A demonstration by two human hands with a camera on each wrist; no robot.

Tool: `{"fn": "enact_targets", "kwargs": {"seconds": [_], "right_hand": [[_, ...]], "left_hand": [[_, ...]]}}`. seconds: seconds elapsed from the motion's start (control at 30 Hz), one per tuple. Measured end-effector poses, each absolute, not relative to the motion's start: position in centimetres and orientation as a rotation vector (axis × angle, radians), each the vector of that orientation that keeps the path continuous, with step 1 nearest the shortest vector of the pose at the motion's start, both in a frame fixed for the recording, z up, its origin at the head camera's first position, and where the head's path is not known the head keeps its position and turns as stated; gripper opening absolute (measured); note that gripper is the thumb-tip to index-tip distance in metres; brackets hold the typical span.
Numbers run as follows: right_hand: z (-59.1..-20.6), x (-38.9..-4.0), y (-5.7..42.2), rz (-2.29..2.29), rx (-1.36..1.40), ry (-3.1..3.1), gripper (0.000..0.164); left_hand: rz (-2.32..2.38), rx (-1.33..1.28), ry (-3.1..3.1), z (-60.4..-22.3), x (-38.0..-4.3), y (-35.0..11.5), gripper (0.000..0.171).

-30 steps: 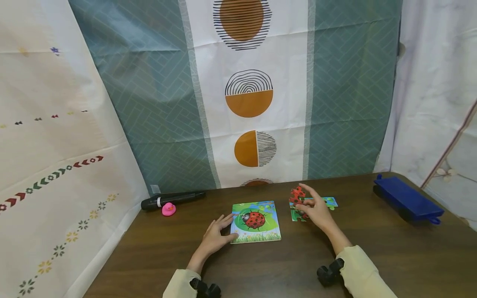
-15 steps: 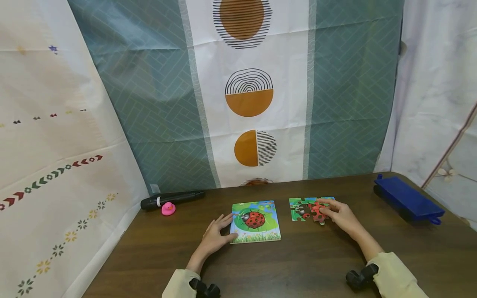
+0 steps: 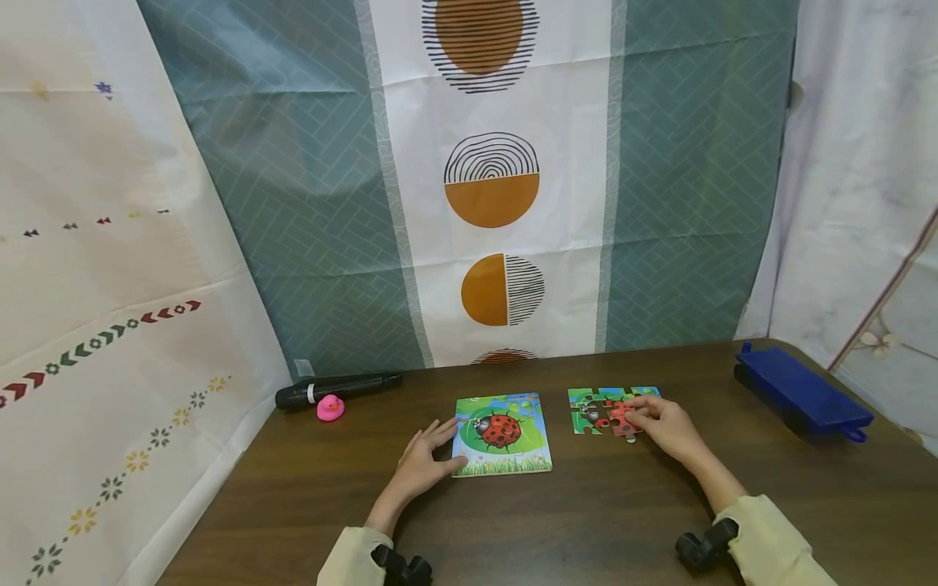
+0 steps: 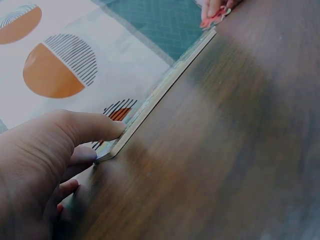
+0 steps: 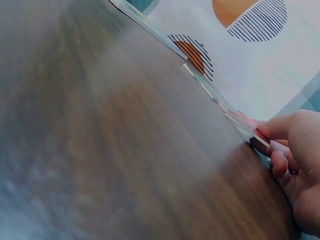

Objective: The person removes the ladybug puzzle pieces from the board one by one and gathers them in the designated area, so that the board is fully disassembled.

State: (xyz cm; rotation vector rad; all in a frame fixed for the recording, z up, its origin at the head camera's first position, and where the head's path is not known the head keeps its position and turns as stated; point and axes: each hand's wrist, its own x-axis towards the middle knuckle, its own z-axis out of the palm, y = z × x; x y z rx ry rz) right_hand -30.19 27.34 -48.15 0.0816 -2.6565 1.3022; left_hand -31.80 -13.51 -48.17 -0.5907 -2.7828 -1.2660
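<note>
Nearest me on the feed, a black wrist camera [image 3: 403, 567] sits at the left cuff, facing along the forearm, presumably so I can watch that hand's work. The left hand [image 3: 418, 464] has its thumb and fingers spread along the left edge of the ladybug picture board [image 3: 501, 434], touching rather than wrapping it; I'd judge that contact steadies the board. It lies flat on the brown table [image 3: 550, 521], between the two hands.

The right hand [image 3: 670, 427] pinches a red, black-spotted jigsaw piece [image 3: 620, 419] by its right side, which leaves the other side free against the joined jigsaw pieces [image 3: 586, 413] right of the board. I can't tell whether it is seated or slightly raised.

Farther off, a blue lidded box [image 3: 806, 389] stands at right, and a pink duck [image 3: 330, 408] sits just before a black pen-like object [image 3: 355, 387], all apart from the hands, likely to leave working room. Behind hangs a patterned curtain [image 3: 681, 187].
</note>
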Motion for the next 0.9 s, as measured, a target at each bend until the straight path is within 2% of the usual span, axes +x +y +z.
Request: {"fn": "enact_targets", "kwargs": {"seconds": [0.37,0.6,0.9], "right_hand": [[-48.25,-30.7,27.15,1.178,0.023,-2.685,0.032],[-48.32,-30.83,27.21,1.117,0.045,-2.686,0.023],[-48.34,-31.08,27.09,1.098,0.018,-2.7,0.023]], "left_hand": [[-1.247,-0.596,-2.782,-48.25,-31.82,-13.55,0.064],[-1.267,-0.605,-2.775,-48.2,-31.88,-13.51,0.064],[-1.276,-0.597,-2.775,-48.14,-31.88,-13.55,0.064]]}}
